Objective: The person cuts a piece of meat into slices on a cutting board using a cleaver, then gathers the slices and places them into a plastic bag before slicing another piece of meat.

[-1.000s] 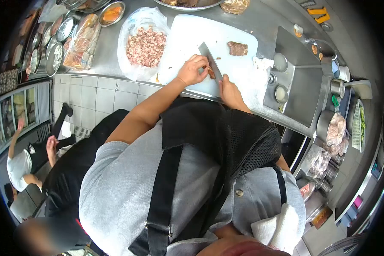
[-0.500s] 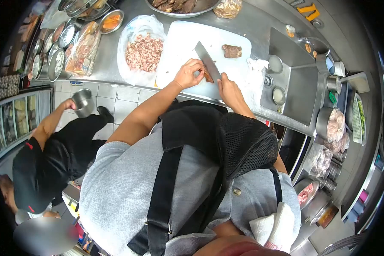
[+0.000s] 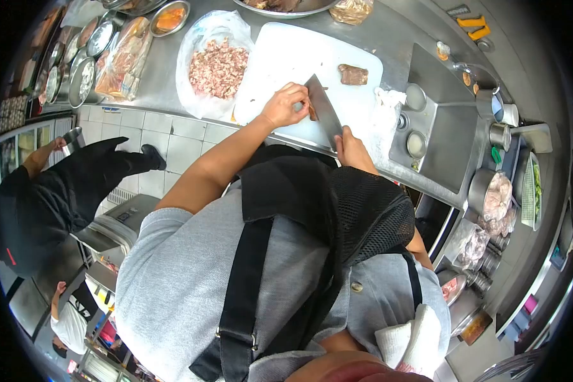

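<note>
Your knife [image 3: 325,112] has shifted toward you; your right grip [image 3: 355,151] encloses it, your left grip [image 3: 285,106] pinches meat [image 3: 312,114] on the board [image 3: 299,54].

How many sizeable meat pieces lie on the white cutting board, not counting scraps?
2: one piece lies toward the far right of the board; a second piece is between the left hand and the knife. The hand partly covers it and may hide more.

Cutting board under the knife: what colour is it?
The cutting board is white, clearest in the head view.
</note>
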The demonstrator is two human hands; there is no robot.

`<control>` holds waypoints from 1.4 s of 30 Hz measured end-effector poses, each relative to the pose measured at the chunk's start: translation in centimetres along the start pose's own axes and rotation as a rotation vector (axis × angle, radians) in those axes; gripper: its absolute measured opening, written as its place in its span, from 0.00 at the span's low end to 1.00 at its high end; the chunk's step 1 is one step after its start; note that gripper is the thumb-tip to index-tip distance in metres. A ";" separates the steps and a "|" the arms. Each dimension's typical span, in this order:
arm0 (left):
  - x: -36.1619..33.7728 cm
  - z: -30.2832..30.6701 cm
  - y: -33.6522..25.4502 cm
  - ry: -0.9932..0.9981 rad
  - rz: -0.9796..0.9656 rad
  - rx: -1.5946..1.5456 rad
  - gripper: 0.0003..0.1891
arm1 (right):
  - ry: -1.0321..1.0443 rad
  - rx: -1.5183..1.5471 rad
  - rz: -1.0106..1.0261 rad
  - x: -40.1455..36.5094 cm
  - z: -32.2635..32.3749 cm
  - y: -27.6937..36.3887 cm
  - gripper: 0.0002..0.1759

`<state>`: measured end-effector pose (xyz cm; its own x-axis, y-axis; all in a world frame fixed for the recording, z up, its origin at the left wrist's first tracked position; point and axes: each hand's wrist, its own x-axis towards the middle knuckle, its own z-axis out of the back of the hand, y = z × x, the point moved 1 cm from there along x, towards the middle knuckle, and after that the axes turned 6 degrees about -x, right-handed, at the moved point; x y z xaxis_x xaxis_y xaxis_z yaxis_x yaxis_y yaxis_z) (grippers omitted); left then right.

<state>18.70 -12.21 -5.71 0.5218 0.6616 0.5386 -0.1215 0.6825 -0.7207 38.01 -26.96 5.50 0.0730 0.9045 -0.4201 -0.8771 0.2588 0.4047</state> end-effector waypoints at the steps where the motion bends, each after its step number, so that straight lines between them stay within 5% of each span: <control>1: 0.1 0.0 0.0 0.001 0.004 0.000 0.08 | 0.024 0.001 -0.022 -0.3 0.3 0.0 0.15; 16: 0.0 0.1 0.2 0.019 0.040 -0.025 0.06 | -0.006 0.029 0.048 4.5 -0.8 1.4 0.16; 23: 0.0 -0.2 0.5 0.017 0.048 -0.023 0.06 | 0.044 0.019 -0.044 0.9 -2.1 -0.8 0.15; 26: -0.4 0.0 0.2 0.037 0.049 -0.042 0.06 | -0.103 0.027 0.019 2.8 -5.1 -0.9 0.15; 42: -0.3 0.4 0.0 0.025 0.028 -0.035 0.06 | -0.167 -0.036 0.073 3.8 -1.2 2.0 0.15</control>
<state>18.14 -12.28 -5.72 0.5397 0.6720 0.5071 -0.1068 0.6521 -0.7506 35.99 -23.41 3.74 0.0834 0.9650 -0.2488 -0.8993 0.1804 0.3984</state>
